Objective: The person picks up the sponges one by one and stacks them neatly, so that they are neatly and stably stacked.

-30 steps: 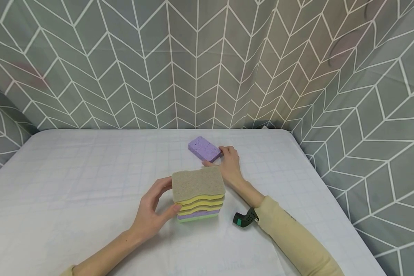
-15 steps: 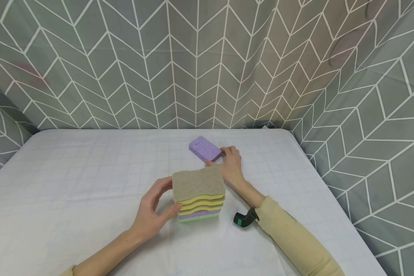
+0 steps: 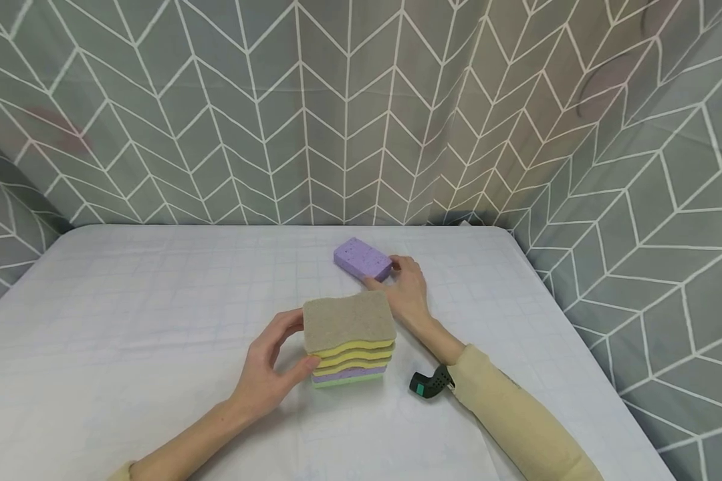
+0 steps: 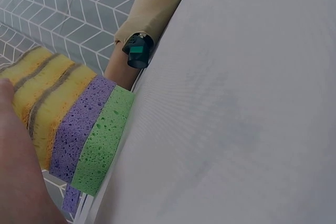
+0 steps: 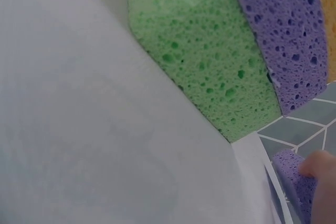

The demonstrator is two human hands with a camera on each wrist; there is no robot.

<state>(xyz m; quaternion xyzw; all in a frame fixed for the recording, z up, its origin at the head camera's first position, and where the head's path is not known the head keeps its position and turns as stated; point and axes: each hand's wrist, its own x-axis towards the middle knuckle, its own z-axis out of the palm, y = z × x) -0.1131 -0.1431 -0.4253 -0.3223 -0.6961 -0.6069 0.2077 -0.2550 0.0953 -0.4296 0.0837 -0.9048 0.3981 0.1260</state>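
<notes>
A stack of sponges (image 3: 349,324) stands on the table: green at the bottom (image 4: 105,140), purple above it (image 4: 81,124), then several yellow ones with grey-beige scrub layers. My left hand (image 3: 271,364) holds the stack at its left side, thumb on the near corner and fingers partly hidden behind it. A loose purple sponge (image 3: 361,258) lies flat further back. At its right end is my right hand (image 3: 406,290), gripping it between the thumb on the near edge and fingers at the far side. The right wrist view shows the thumb (image 5: 317,163) against this purple sponge (image 5: 294,177).
A white cloth covers the table (image 3: 156,300). Grey curtains with white lines (image 3: 325,120) hang behind it and at both sides. A small black device with a green patch (image 3: 428,384) sits at the right sleeve's cuff (image 3: 469,367).
The view has shifted slightly. The loose purple sponge and the right hand appear a little further right; the left hand and the stack look unchanged.
</notes>
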